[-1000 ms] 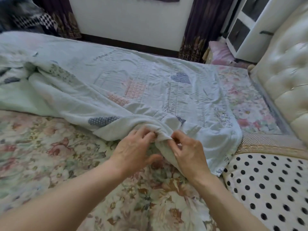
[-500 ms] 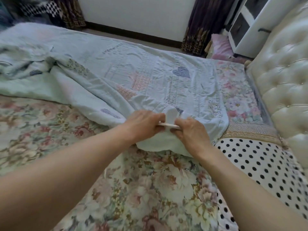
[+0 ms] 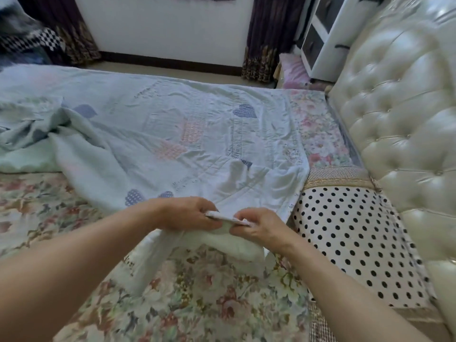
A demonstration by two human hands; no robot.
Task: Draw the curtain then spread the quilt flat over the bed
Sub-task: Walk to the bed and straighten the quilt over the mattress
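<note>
Quilt (image 3: 187, 134) edge pinched in both hands, near bed side.
Left hand (image 3: 187, 213) and right hand (image 3: 259, 227) close together, clamped on hem; pale quilt bunched leftward over floral sheet (image 3: 197, 297). Polka-dot pillow (image 3: 352, 240), tufted headboard (image 3: 399, 114) right.

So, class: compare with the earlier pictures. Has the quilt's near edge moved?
Yes. Both hands, left hand and right hand, have pulled the quilt edge toward the viewer, alongside the polka-dot pillow.

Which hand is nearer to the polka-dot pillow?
Right. The right hand grips the quilt edge just beside the polka-dot pillow; the left hand grips the same edge farther from it.
</note>
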